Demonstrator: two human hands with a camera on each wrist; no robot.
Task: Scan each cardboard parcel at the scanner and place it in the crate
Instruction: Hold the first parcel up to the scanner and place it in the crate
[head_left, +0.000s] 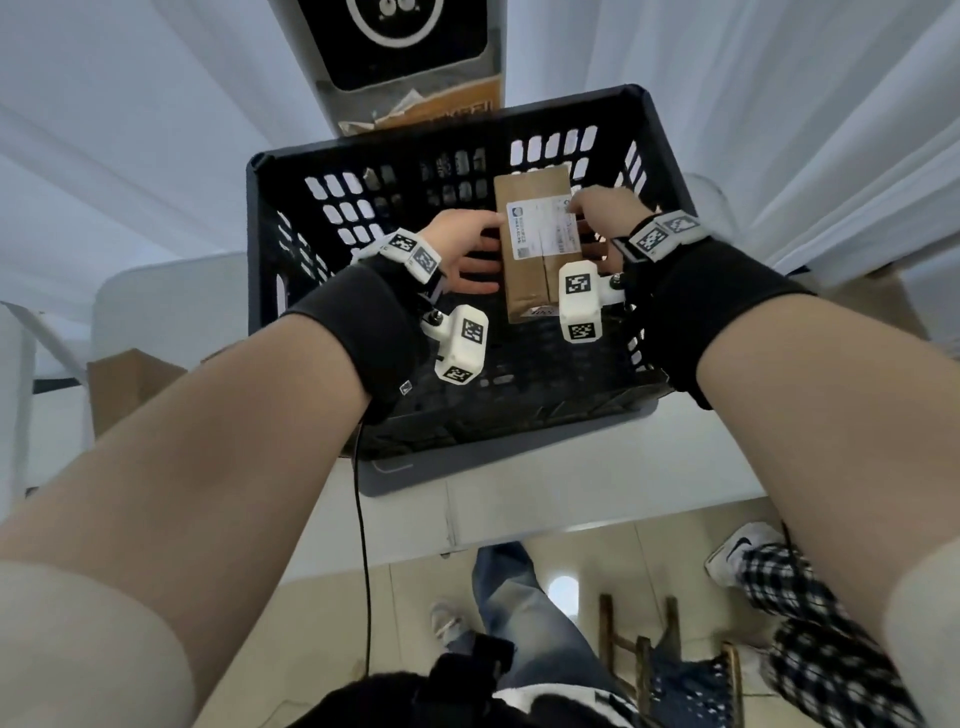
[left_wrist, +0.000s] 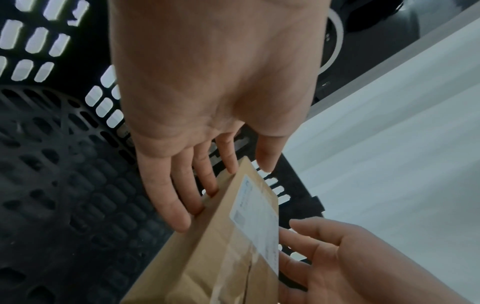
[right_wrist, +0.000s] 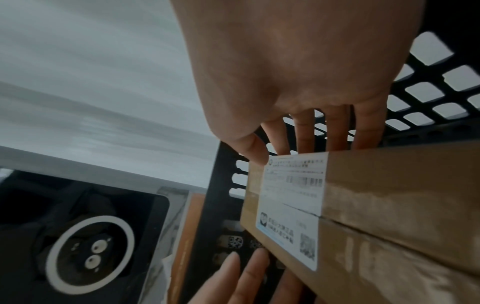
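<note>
A brown cardboard parcel (head_left: 530, 283) with a white shipping label (head_left: 540, 228) hangs label-up inside the black slotted crate (head_left: 447, 143), above its floor (left_wrist: 64, 185). My left hand (head_left: 475, 249) lies against the parcel's left side with straight fingers (left_wrist: 182, 205) touching its edge and reaching under it. My right hand (head_left: 597, 218) holds the right side, thumb (right_wrist: 253, 152) on the label's corner and fingers down behind the box (right_wrist: 389, 195). The black scanner with a white ring (head_left: 395, 31) stands just behind the crate.
The crate sits on a white table (head_left: 519, 512). An orange-brown box (head_left: 441, 106) lies between crate and scanner. A cardboard box (head_left: 130, 387) stands at the left. White curtains hang behind. A wooden stool (head_left: 639, 644) and another person's checked trouser leg (head_left: 805, 623) are below.
</note>
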